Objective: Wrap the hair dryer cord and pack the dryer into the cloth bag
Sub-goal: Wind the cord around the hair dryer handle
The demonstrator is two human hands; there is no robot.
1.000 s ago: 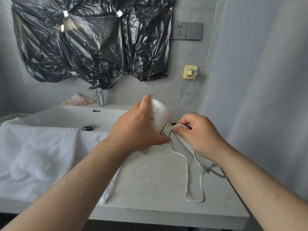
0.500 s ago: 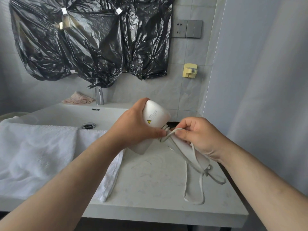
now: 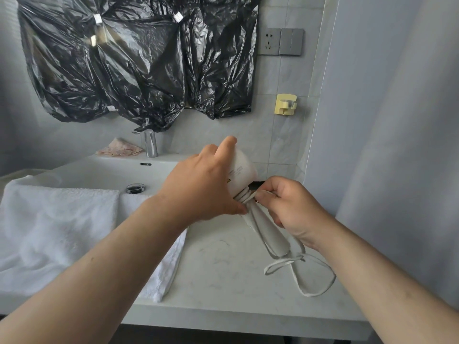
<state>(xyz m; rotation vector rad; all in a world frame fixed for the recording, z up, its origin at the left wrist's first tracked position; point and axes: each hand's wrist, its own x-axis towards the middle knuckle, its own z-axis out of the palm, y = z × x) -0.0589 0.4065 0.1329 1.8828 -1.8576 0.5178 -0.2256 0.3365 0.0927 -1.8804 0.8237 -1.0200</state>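
A white hair dryer (image 3: 242, 171) is held over the marble counter (image 3: 223, 269), its handle (image 3: 269, 235) pointing down toward me. My left hand (image 3: 201, 187) grips the dryer's body from the left. Several turns of white cord (image 3: 244, 196) sit wound around the neck where body meets handle. My right hand (image 3: 293, 207) pinches the cord right beside those turns. The loose cord (image 3: 313, 276) hangs below the handle in a loop onto the counter. No cloth bag shows in view.
A white towel (image 3: 57, 232) drapes over the sink's front edge at left. The white sink (image 3: 104, 170) has a chrome faucet (image 3: 149, 144) behind it. Black plastic (image 3: 139, 60) covers the wall above. A wall (image 3: 385, 145) stands close on the right.
The right hand has carried the cord around the dryer's neck again, and the loose loop on the counter has grown shorter. The dryer's body has tipped slightly upward.
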